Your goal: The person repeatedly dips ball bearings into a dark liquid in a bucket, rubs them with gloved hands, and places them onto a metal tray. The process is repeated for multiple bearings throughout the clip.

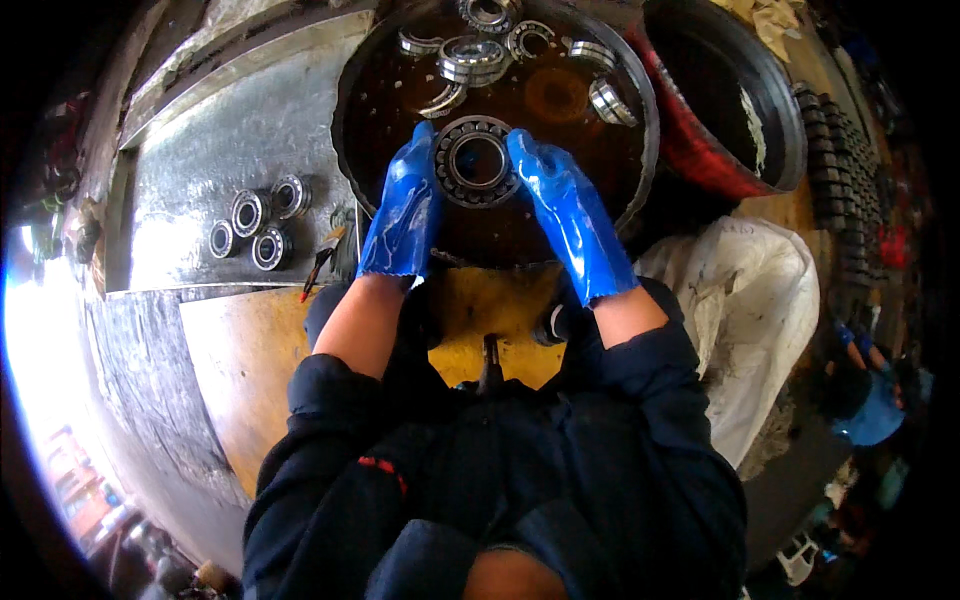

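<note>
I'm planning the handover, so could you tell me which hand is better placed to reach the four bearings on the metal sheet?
Left. The left hand holds the big bearing on the side nearer the four bearings; the right hand is farther.

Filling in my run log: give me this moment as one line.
left hand: gripping large steel roller bearing | right hand: gripping same | under: round dark oily basin | left: four small bearings

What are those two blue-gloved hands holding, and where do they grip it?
A large roller bearing, held over the dark basin. The left hand grips its left outer rim, the right hand its right outer rim.
</note>
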`<state>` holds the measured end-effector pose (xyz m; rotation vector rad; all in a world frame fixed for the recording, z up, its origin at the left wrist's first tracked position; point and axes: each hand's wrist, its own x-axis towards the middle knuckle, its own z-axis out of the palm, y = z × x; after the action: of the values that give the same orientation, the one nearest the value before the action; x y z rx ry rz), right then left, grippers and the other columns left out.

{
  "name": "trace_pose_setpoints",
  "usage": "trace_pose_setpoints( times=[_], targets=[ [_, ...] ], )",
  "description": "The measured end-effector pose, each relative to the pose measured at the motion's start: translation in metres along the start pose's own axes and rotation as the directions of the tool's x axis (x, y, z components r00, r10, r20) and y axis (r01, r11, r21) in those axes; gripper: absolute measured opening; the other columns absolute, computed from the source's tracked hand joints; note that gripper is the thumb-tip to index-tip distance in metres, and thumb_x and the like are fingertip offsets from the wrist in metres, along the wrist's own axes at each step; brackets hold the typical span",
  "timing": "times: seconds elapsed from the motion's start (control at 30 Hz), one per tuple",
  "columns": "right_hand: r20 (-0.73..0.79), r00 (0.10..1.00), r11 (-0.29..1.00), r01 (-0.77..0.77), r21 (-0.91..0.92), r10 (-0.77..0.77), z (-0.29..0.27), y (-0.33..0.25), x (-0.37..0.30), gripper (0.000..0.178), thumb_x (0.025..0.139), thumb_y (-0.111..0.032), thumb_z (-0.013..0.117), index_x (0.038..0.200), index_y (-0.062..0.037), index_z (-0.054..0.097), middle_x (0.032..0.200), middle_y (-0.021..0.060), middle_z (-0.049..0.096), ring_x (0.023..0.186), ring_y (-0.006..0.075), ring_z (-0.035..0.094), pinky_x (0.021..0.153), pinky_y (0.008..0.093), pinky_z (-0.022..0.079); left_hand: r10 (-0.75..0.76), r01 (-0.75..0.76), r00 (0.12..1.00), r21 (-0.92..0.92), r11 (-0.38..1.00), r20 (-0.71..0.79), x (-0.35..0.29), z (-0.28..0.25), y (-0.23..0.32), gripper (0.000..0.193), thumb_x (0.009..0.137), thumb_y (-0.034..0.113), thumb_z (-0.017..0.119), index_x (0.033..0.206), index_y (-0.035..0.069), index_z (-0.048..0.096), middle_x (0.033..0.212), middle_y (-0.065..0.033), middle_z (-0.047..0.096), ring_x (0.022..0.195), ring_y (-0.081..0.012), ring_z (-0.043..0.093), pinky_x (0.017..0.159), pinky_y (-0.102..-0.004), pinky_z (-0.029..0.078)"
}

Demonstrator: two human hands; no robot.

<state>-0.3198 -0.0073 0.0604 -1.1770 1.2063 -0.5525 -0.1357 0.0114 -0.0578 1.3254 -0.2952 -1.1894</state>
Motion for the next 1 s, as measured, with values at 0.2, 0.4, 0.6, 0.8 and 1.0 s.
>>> trace_pose_setpoints(
  times=[0.2,0.4,0.6,0.8,1.0],
  targets=[
    [-0.060,0.996,0.987,0.059,-0.146,-0.068,-0.006,0.019,0.023,0.044,0.106,-0.033,0.055,0.133,0.0006,0.062,0.126,0.0104,0.067,0.115,0.0149,0.061,0.101,0.0299,0.047,0.032,-0.040,0.994,0.068,0.997,0.104,-0.007,0.005,-0.001,0.049,0.109,0.036,0.053,0.134,-0.004,0.062,0.123,-0.0079,0.071,0.109,-0.0140,0.065,0.099,-0.0299,0.049],
    [-0.122,0.983,0.942,0.091,-0.322,-0.137,-0.008,0.037,0.044,0.050,0.103,-0.042,0.057,0.128,0.0001,0.067,0.118,0.0113,0.071,0.108,0.0155,0.064,0.096,0.0305,0.049,0.018,-0.014,0.985,-0.020,1.000,0.173,-0.004,0.006,0.000,0.043,0.106,0.037,0.060,0.122,-0.002,0.068,0.108,-0.0061,0.072,0.098,-0.0136,0.064,0.091,-0.0289,0.050],
    [-0.170,0.969,0.890,0.087,-0.447,-0.180,-0.010,0.062,0.057,0.057,0.101,-0.052,0.059,0.123,-0.0005,0.071,0.110,0.0121,0.074,0.100,0.0162,0.067,0.090,0.0311,0.050,0.082,-0.116,0.924,0.069,0.991,0.374,0.011,-0.007,-0.024,0.040,0.100,0.035,0.065,0.116,-0.001,0.072,0.107,-0.0093,0.074,0.096,-0.0171,0.067,0.089,-0.0321,0.053],
    [0.085,0.991,0.990,0.096,0.108,-0.106,0.005,0.077,0.073,0.055,0.102,-0.047,0.062,0.130,-0.0004,0.068,0.121,0.0137,0.073,0.107,0.0228,0.069,0.097,0.0345,0.051,-0.027,0.011,0.950,0.054,0.998,0.312,-0.009,-0.024,0.011,0.041,0.097,0.029,0.069,0.125,-0.001,0.067,0.113,-0.0107,0.074,0.099,-0.0205,0.071,0.092,-0.0324,0.056],
    [0.221,0.975,0.960,-0.064,0.272,0.003,0.015,0.093,0.108,0.041,0.101,-0.040,0.064,0.126,-0.0083,0.070,0.116,0.0107,0.076,0.099,0.0226,0.072,0.084,0.0345,0.053,0.137,-0.124,0.946,-0.060,0.990,0.296,-0.024,-0.107,0.087,0.043,0.104,0.026,0.058,0.134,-0.003,0.061,0.124,-0.0132,0.071,0.112,-0.0202,0.068,0.103,-0.0331,0.052]
  ],
)
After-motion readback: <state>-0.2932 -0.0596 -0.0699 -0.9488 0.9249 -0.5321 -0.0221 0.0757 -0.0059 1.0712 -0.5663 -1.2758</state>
